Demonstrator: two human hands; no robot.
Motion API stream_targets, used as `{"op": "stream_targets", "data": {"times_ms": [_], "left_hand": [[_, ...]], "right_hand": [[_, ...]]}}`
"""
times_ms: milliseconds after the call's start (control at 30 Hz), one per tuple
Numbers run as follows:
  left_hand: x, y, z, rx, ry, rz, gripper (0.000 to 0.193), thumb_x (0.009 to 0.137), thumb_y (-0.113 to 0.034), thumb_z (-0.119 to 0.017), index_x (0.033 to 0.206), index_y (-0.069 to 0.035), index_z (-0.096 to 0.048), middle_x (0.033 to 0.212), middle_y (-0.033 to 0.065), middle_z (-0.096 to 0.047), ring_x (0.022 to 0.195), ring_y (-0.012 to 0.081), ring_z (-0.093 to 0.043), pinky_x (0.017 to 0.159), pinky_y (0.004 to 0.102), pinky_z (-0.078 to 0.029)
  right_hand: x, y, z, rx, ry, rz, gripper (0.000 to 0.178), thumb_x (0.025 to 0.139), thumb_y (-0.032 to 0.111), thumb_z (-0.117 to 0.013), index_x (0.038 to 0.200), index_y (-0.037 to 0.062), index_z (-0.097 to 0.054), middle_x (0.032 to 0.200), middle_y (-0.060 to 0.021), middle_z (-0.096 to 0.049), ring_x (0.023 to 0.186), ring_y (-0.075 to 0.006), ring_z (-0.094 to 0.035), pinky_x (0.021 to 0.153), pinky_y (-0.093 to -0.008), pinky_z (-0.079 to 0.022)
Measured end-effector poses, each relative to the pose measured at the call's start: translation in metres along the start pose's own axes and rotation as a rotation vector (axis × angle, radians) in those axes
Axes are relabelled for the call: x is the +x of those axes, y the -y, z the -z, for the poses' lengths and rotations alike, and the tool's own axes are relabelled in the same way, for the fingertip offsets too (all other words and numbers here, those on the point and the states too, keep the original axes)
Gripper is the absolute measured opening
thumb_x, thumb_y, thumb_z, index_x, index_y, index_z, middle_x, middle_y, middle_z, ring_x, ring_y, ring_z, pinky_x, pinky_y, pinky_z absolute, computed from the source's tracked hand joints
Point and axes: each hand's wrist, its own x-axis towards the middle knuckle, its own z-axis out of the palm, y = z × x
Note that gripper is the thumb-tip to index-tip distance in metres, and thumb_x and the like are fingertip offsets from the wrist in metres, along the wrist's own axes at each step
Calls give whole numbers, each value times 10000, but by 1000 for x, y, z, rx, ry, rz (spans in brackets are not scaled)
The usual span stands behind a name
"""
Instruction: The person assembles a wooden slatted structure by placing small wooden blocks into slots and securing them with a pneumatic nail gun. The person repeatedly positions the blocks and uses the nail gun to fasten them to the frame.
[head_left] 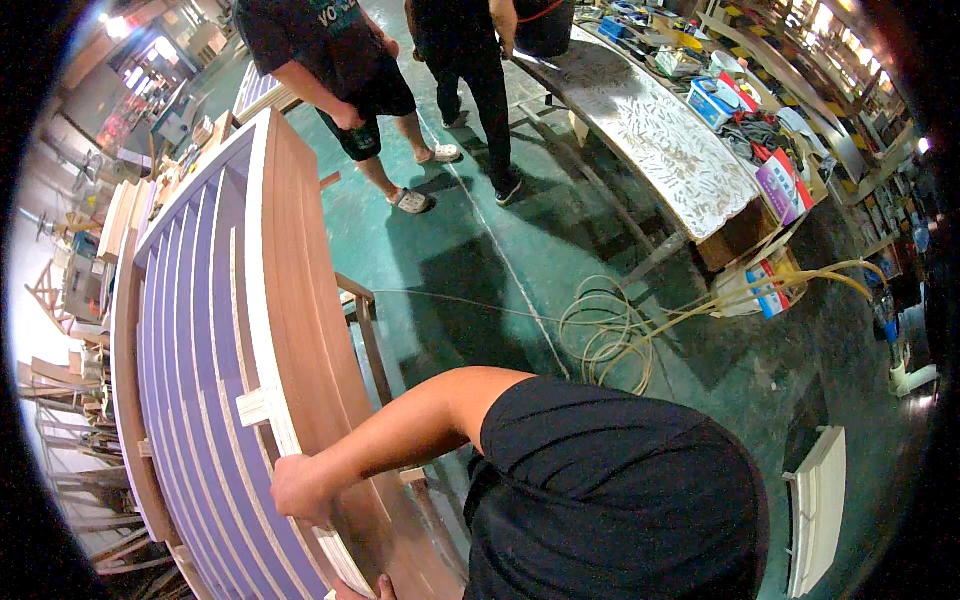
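A large wooden frame panel [310, 270] stands on its side at the left, with brown outer boards, a pale rim and lilac inside faces crossed by several long slats [205, 400]. Along its near rim lies a pale plywood strip [285, 432] with a short block end jutting over the slats. My right hand [302, 490] reaches across from the right and is closed around this strip, its fingertips hidden on the inner side. At the bottom edge, my left hand [365, 592] shows only in part, its thumb and fingers closing on the strip's lower stretch.
Two people in dark clothes [340, 80] stand beyond the frame. A long worktable [650, 130] with a whitish, marked top runs to the right, beside tools and boxes. Coiled hose [610, 340] lies on the green floor, and pale mouldings [818, 510] lie at lower right.
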Motion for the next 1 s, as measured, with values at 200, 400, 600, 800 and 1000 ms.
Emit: {"op": "stream_targets", "data": {"times_ms": [200, 400, 600, 800, 1000], "left_hand": [[-4, -14, 11, -116, -10, 16, 1024, 793, -463, -800, 1523, 21, -270, 1106, 321, -602, 1063, 492, -556, 937, 542, -414], [-6, -14, 7, -69, -84, -16, 1075, 790, -385, -812, 1594, -53, -180, 1094, 325, -608, 1035, 486, -567, 929, 536, -420], [-3, -5, -2, -23, -84, -9, 1054, 803, -421, -796, 1574, -21, -200, 1130, 324, -591, 1080, 492, -541, 968, 542, -391], [-2, 12, -18, -42, -113, -56, 1042, 812, -503, -773, 1543, 16, -242, 1154, 321, -561, 1101, 499, -499, 979, 539, -367], [-1, 4, -11, 8, -113, -23, 1045, 801, -534, -775, 1532, 15, -268, 1141, 335, -547, 1074, 490, -496, 945, 533, -377]], "right_hand": [[6, -3, -9, 6, -26, -16, 251, 722, 300, -712, 839, 94, -792, 832, -127, -747, 804, -326, -731, 659, -459, -564], [0, -2, 1, 31, -15, 2, 237, 718, 290, -706, 814, 90, -790, 808, -133, -744, 789, -331, -729, 658, -455, -564], [2, -3, -1, 29, -24, -2, 227, 696, 279, -724, 801, 88, -786, 798, -135, -741, 781, -337, -728, 659, -452, -566], [2, -4, -4, 41, -57, 8, 236, 705, 290, -728, 798, 81, -783, 797, -139, -739, 778, -345, -725, 658, -451, -565], [5, -4, -9, 30, -54, -16, 251, 736, 299, -720, 801, 63, -779, 810, -147, -739, 791, -351, -726, 671, -456, -563]]}}
